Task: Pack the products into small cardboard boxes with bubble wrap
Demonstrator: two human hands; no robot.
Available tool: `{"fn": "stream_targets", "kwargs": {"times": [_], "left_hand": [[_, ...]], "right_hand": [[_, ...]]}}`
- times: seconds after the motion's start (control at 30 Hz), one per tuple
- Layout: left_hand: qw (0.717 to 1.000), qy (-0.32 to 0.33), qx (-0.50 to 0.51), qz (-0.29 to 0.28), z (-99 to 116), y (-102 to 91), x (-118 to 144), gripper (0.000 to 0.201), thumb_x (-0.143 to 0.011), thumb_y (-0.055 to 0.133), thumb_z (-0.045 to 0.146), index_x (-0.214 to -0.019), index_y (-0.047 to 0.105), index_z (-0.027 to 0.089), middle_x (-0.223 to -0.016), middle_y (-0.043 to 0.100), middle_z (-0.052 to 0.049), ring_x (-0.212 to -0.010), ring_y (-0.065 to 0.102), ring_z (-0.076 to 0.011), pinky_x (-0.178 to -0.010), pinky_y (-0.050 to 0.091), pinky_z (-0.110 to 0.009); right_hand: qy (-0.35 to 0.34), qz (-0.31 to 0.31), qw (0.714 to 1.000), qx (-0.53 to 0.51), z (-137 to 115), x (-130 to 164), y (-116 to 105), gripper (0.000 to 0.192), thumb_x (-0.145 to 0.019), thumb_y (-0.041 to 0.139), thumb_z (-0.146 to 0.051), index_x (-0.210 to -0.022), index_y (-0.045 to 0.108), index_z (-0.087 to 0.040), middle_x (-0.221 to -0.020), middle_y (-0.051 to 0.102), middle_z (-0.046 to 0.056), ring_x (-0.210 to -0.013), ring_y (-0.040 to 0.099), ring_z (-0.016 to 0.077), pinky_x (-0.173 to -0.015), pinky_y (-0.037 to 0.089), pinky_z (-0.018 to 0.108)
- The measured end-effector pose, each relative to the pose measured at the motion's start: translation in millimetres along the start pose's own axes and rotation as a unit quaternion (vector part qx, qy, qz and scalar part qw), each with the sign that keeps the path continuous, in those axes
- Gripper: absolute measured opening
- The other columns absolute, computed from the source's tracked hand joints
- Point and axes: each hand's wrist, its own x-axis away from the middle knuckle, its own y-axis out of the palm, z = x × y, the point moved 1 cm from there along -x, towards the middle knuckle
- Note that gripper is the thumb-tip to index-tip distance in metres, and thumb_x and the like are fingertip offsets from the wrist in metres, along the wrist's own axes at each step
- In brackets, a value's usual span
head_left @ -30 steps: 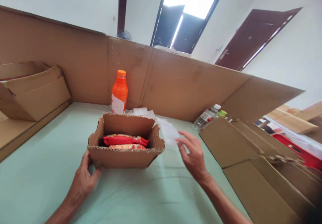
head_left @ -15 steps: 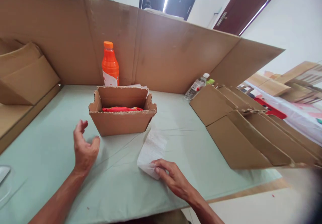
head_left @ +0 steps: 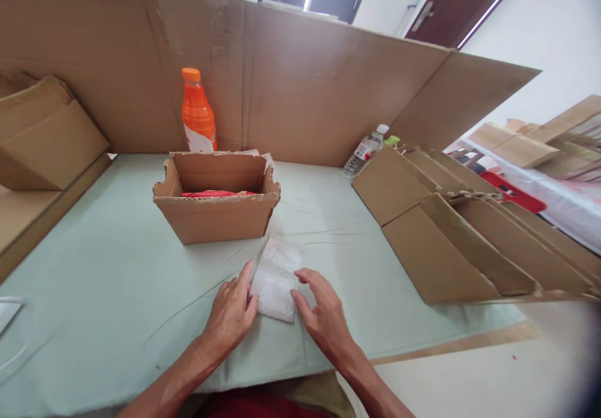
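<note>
Both my forearms come in from the near edge of the counter (head_left: 117, 293), angled toward each other. My left hand (head_left: 230, 315) lies palm down with the fingers stretched forward, its index finger along the left edge of the white padded sheet (head_left: 276, 278). My right hand (head_left: 323, 315) is arched, fingers spread, the fingertips at the sheet's right edge. Neither grip is clenched: both hands are loose and flat, touching the one sheet at its sides, not wrapped round it. The sheet lies flat on the pale green cover of the counter, between my two hands and just in front of the box.

Just beyond it stands one small open cardboard box (head_left: 216, 208), with red packets (head_left: 213, 193) showing low inside; I cannot count them from here. At the far left edge, close to me, a pale flat thing (head_left: 7, 311) is half out of view.

Farther right lies a row of flattened cardboard pieces (head_left: 451, 243), overlapping one another. Behind the box stands one orange bottle (head_left: 198, 114), upright against the tall cardboard wall (head_left: 319, 86). One clear water bottle (head_left: 364, 152) leans at the wall's right end, a green cap (head_left: 393, 139) just beside it. On the left sits one folded carton (head_left: 47, 136).
</note>
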Motion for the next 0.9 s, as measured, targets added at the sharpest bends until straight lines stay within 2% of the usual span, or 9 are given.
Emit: {"fn": "stream_targets", "kwargs": {"times": [0.07,0.17,0.3,0.4,0.5,0.6,0.67,0.77,0.9], "left_hand": [[0.999,-0.004,-0.031,-0.013,-0.8,0.2,-4.4,0.061,-0.087,0.048,0.017,-0.147,0.04,0.012,-0.085,0.071,-0.007,-0.082,0.068,-0.0257,-0.08,0.053,-0.04],[0.999,0.007,-0.043,0.006,-1.1,-3.3,-3.2,0.058,-0.088,0.049,0.018,-0.146,0.042,0.013,-0.085,0.071,-0.006,-0.08,0.068,-0.0254,-0.077,0.053,-0.039],[0.988,0.12,-0.019,0.096,1.5,-16.1,17.5,0.055,-0.091,0.056,0.028,-0.144,0.043,0.019,-0.122,0.066,-0.014,-0.111,0.063,-0.0281,-0.094,0.051,-0.043],[0.981,0.189,0.004,0.051,5.6,-23.2,37.7,0.056,-0.093,0.054,0.02,-0.146,0.04,0.024,-0.118,0.068,-0.01,-0.107,0.064,-0.0239,-0.093,0.051,-0.039],[0.991,0.131,0.021,0.015,8.0,-22.2,43.2,0.053,-0.093,0.047,0.014,-0.145,0.043,0.022,-0.094,0.073,-0.004,-0.083,0.067,-0.0195,-0.079,0.054,-0.034],[0.998,0.055,0.001,-0.01,7.6,-15.0,32.5,0.053,-0.089,0.049,0.016,-0.142,0.047,0.019,-0.085,0.073,-0.003,-0.073,0.066,-0.0207,-0.072,0.054,-0.034],[0.999,0.035,-0.019,-0.012,7.2,-10.8,23.5,0.052,-0.088,0.05,0.017,-0.14,0.051,0.018,-0.083,0.072,-0.003,-0.073,0.066,-0.0219,-0.072,0.054,-0.036],[0.998,0.046,-0.02,0.035,8.0,-11.0,20.0,0.045,-0.089,0.051,0.02,-0.135,0.054,0.018,-0.101,0.07,-0.009,-0.089,0.067,-0.0245,-0.081,0.056,-0.039],[0.991,0.102,0.03,0.084,10.9,-20.9,39.8,0.054,-0.091,0.054,0.021,-0.144,0.043,0.022,-0.134,0.058,-0.013,-0.123,0.056,-0.0264,-0.102,0.049,-0.043]], "right_hand": [[-0.113,0.031,0.99,0.073,-5.6,12.4,-2.9,0.029,-0.091,0.058,-0.021,-0.119,0.06,-0.022,-0.115,0.068,0.01,-0.106,0.062,0.0247,-0.089,0.048,0.039],[-0.191,-0.058,0.971,0.131,-8.5,23.8,7.6,0.035,-0.086,0.064,-0.019,-0.12,0.061,-0.021,-0.124,0.067,0.013,-0.107,0.061,0.0284,-0.088,0.049,0.043],[-0.165,-0.079,0.977,0.106,-2.4,23.6,23.8,0.024,-0.092,0.053,-0.009,-0.107,0.068,-0.02,-0.104,0.075,0.009,-0.093,0.067,0.0232,-0.082,0.05,0.039],[-0.079,-0.123,0.989,-0.015,0.3,24.0,22.4,0.024,-0.096,0.051,-0.013,-0.108,0.07,-0.021,-0.098,0.078,0.004,-0.087,0.071,0.0185,-0.08,0.053,0.032],[-0.033,-0.121,0.99,-0.067,-1.5,28.7,11.7,0.022,-0.096,0.053,-0.017,-0.108,0.07,-0.022,-0.1,0.077,0.003,-0.088,0.072,0.0175,-0.077,0.055,0.028],[-0.113,-0.012,0.993,0.025,-7.0,36.0,1.3,0.023,-0.093,0.055,-0.017,-0.112,0.067,-0.021,-0.113,0.072,0.01,-0.101,0.068,0.0233,-0.086,0.053,0.037],[-0.17,-0.021,0.981,0.092,-10.4,40.2,2.1,0.026,-0.091,0.059,-0.018,-0.116,0.065,-0.021,-0.119,0.07,0.012,-0.105,0.064,0.0269,-0.087,0.05,0.042],[-0.197,-0.093,0.967,0.135,-9.5,40.7,13.0,0.027,-0.088,0.061,-0.016,-0.114,0.066,-0.02,-0.115,0.071,0.011,-0.099,0.064,0.0288,-0.082,0.049,0.044],[-0.126,-0.089,0.987,0.05,-1.6,33.5,22.7,0.024,-0.095,0.051,-0.013,-0.109,0.068,-0.02,-0.1,0.077,0.008,-0.089,0.069,0.0238,-0.081,0.051,0.039]]}}
